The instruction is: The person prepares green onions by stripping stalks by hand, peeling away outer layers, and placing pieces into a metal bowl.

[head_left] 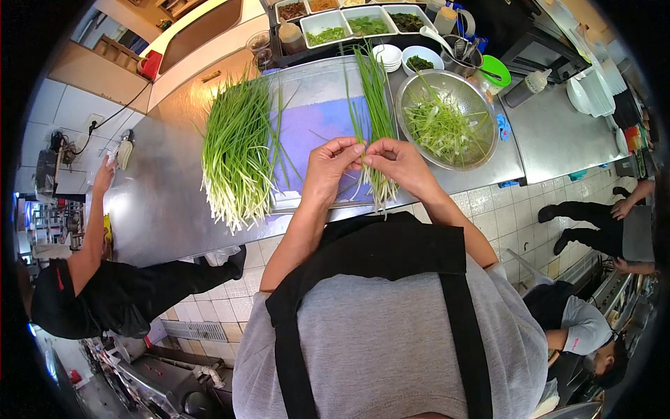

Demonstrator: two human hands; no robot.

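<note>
My left hand and my right hand meet fingertip to fingertip above a metal tray. Both are closed in a pinch on a thin strand of chive, mostly hidden by the fingers. Just under and behind my right hand lies a narrow bunch of chives, green tips away from me and white ends toward me. To the left, a much larger pile of chives rests along the tray's left edge. A blue-purple sheet covers part of the tray, with a few loose blades on it.
Right of the tray stands a perforated metal colander of pale green trimmings. Behind are white containers of chopped greens, stacked small bowls and a green-rimmed container. One person stands at left; two others are at right.
</note>
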